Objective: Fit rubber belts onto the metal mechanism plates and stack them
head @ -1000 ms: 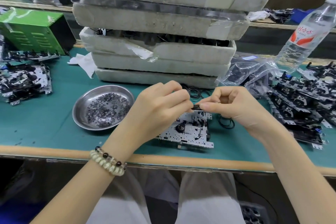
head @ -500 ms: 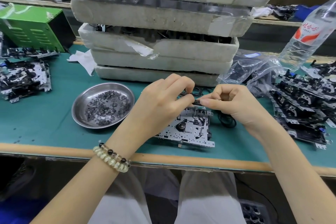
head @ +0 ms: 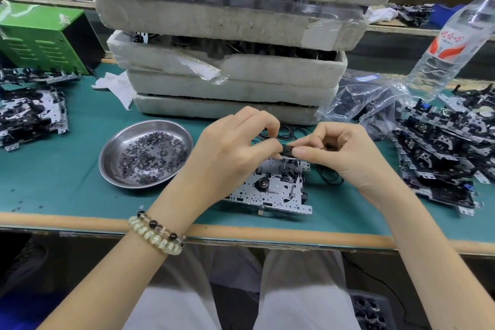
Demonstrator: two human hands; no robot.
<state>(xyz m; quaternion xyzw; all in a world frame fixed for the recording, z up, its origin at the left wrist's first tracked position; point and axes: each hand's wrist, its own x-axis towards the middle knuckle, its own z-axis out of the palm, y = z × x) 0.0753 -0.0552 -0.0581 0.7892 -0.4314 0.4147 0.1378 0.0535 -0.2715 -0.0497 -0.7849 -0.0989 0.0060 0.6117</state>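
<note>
A perforated metal mechanism plate [head: 278, 190] lies flat on the green mat near the table's front edge. Just above its far end, my left hand [head: 227, 158] and my right hand [head: 340, 158] meet fingertip to fingertip, both pinching a small black round part [head: 287, 150]; whether a belt is on it is hidden by the fingers. Loose black rubber belts [head: 284, 134] lie behind my hands, and another belt [head: 329, 177] rests on the mat to the right of the plate.
A steel dish [head: 112, 153] of small black washers sits left of the plate. Stacked foam trays [head: 230, 83] stand behind. Finished mechanisms are piled at right [head: 442, 158] and left [head: 29, 115]. A water bottle [head: 450, 43], plastic bags [head: 367, 99] and a green box [head: 40, 35] ring the area.
Both hands have stayed together over the plate's far end, pinching the small black part; the fingers shifted only slightly. The plate has not moved.
</note>
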